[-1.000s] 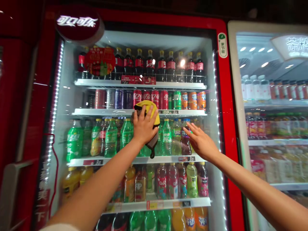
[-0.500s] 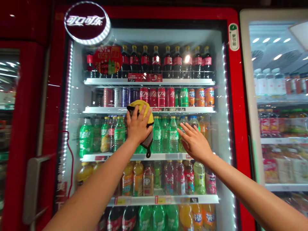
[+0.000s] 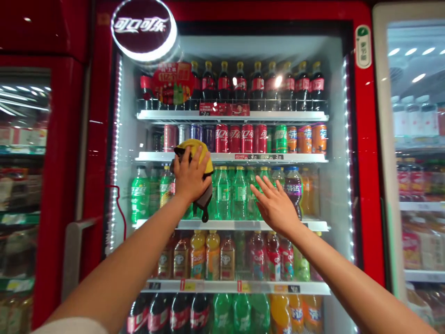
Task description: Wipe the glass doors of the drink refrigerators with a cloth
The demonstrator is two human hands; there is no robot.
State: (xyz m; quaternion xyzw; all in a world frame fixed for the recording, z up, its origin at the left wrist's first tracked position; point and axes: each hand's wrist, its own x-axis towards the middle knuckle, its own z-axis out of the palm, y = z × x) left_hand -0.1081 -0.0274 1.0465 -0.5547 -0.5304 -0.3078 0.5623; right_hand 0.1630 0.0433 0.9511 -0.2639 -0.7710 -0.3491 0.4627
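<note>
My left hand [image 3: 189, 178] lies with its fingers spread on a yellow and dark grey cleaning cloth [image 3: 206, 163], holding it against the glass door of a red-framed drinks cooler [image 3: 365, 116]. A loop at the cloth's lower corner hangs below the palm. To the right, my right hand [image 3: 276, 206] is open and holds nothing. Its fingers are stretched out at the glass in front of the green bottles; whether the palm touches the pane I cannot tell. Behind the glass, a row of cans [image 3: 239, 138] stands above the green soda bottles [image 3: 222, 192].
A round lit sign [image 3: 144, 30] sticks out at the cooler's upper left. Shelves of cola bottles [image 3: 257, 86] and juice bottles [image 3: 198, 255] show inside. A grey door handle [image 3: 73, 260] is at the left. Another cooler [image 3: 382, 139] stands on the right.
My left hand and the cloth have slid left across the glass. My right hand has also shifted left relative to the bottles. The cooler appears further right in view.
</note>
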